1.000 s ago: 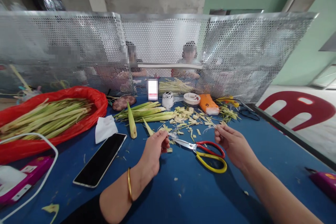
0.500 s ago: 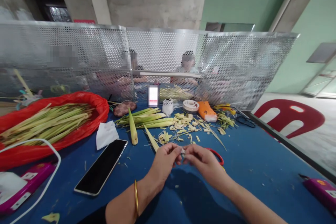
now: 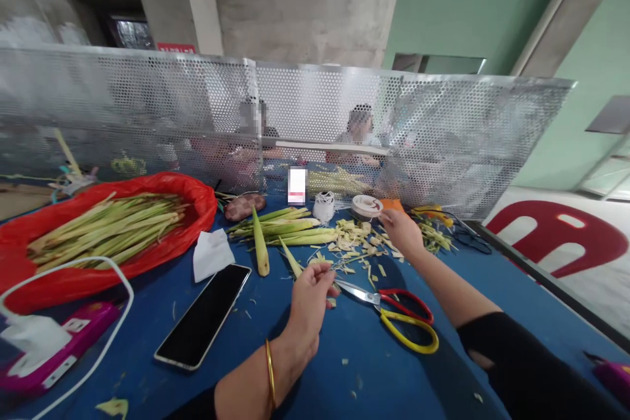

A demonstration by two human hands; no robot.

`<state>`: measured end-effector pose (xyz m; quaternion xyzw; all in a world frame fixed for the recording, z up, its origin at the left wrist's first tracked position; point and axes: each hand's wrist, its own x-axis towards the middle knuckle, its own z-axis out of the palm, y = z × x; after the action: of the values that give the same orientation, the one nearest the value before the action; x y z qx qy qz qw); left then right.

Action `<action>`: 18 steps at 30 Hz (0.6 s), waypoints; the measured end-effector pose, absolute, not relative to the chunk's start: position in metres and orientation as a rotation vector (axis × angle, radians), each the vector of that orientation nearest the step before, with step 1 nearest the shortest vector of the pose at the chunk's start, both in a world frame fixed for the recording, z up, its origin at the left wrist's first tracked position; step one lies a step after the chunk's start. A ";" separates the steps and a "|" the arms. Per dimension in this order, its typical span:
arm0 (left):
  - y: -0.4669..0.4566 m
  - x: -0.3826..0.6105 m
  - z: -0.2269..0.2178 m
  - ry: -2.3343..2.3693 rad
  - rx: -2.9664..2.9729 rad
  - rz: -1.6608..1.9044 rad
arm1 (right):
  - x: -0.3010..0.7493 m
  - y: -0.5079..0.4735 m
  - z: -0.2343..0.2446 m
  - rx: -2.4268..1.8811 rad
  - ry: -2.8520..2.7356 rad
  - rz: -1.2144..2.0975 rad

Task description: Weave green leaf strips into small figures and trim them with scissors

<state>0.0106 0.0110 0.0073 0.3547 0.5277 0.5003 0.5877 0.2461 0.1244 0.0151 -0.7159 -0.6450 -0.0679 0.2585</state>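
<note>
My left hand [image 3: 311,295] is above the blue table, its fingers curled in towards the thumb. A small pale bit [image 3: 332,302] shows at the fingertips; what it is I cannot make out. My right hand [image 3: 403,230] is stretched forward, fingers extended at the right edge of a flat, round white container or roll [image 3: 367,205]. An orange packet [image 3: 392,204] is partly hidden behind that hand. Between the hands lie scissors [image 3: 377,300] with one red and one yellow handle. Pale green leaf scraps [image 3: 352,239] are scattered beyond, beside a pointed green shoot [image 3: 260,246].
Long green stalks fill a red plastic bag [image 3: 197,193] at left. A phone [image 3: 204,318] and white tissue [image 3: 212,256] lie nearer. Purple power strips [image 3: 93,321] sit at both sides. A perforated metal screen [image 3: 319,105] stands behind, with people beyond it.
My right hand has left my left hand and reached forward to the round white thing, uncovering the scissors. My left hand stays nearly in place. The view has shifted slightly.
</note>
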 end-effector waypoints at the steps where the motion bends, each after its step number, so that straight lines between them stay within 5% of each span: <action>1: 0.012 0.010 0.007 1.234 0.827 1.166 | 0.248 0.131 0.016 -1.986 -1.807 -0.192; 10: 0.015 0.012 0.003 1.240 0.806 1.185 | 0.203 0.140 -0.008 -1.912 -2.434 -0.045; 18: 0.035 -0.008 0.012 1.257 0.643 1.325 | 0.217 0.146 -0.005 -2.061 -2.200 -0.171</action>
<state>-0.0082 0.0351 0.0120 0.2736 0.5349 0.5639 0.5666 0.2174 0.1455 -0.0045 -0.6812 -0.7273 -0.0565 0.0611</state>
